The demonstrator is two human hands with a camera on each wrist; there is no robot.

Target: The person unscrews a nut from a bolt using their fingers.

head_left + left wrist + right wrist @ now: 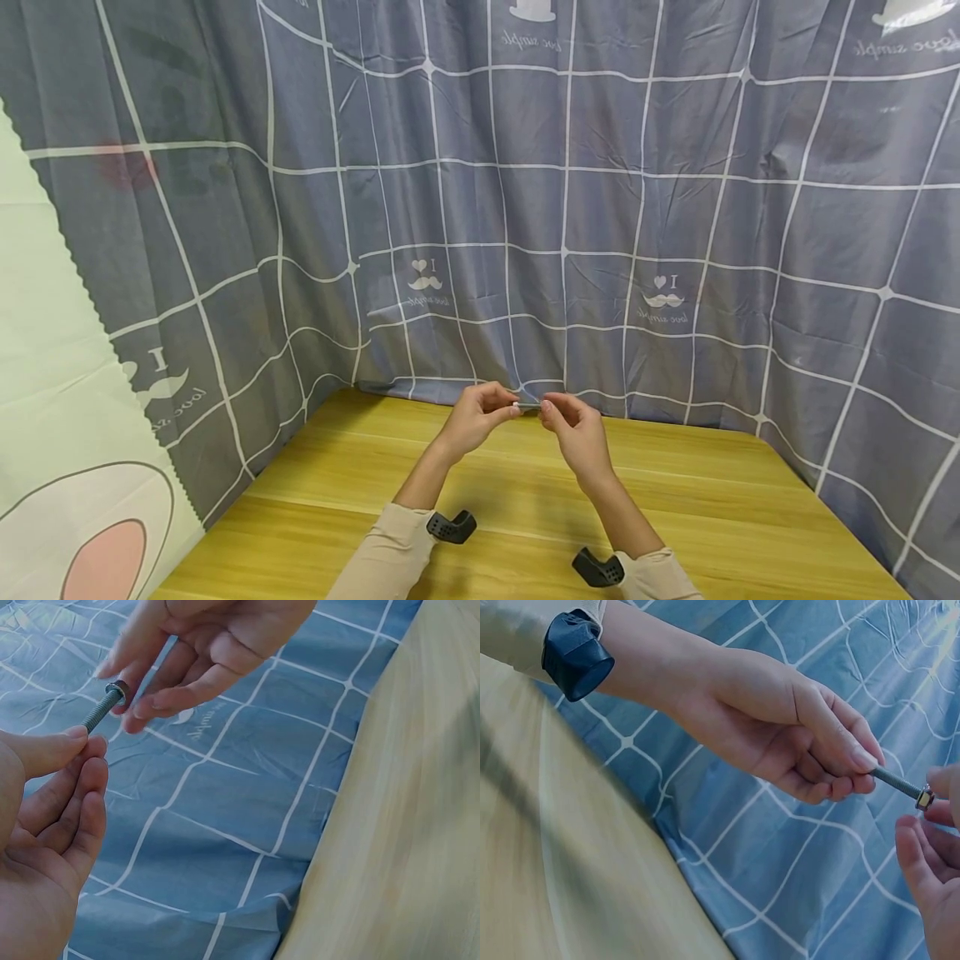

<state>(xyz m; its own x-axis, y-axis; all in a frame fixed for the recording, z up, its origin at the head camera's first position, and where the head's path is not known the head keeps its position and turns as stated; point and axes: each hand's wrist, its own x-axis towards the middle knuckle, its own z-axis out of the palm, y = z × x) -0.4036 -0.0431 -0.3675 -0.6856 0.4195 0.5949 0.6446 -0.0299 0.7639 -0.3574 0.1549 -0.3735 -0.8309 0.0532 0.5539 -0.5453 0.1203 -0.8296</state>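
Note:
Between the two hands, a threaded metal bolt (pixel 100 712) with a flanged hex end (pixel 925 799) is held above the tabletop. My left hand (pixel 471 423) pinches the bare threaded end between thumb and forefinger, its other fingers curled loosely below. At the hex end, thumb and forefinger of my right hand (pixel 583 440) pinch from either side. The right hand's remaining fingers are bent and spread apart in the left wrist view. From the head, the bolt shows only as a thin bar between the fingertips.
A yellow wood-grain table (pixel 510 500) lies under the forearms. Behind it hangs a grey-blue checked curtain (pixel 600 208), meeting the table's back edge. A pale cloth (pixel 52 375) with a cartoon print hangs at the left. Black devices (pixel 452 527) are strapped to both wrists.

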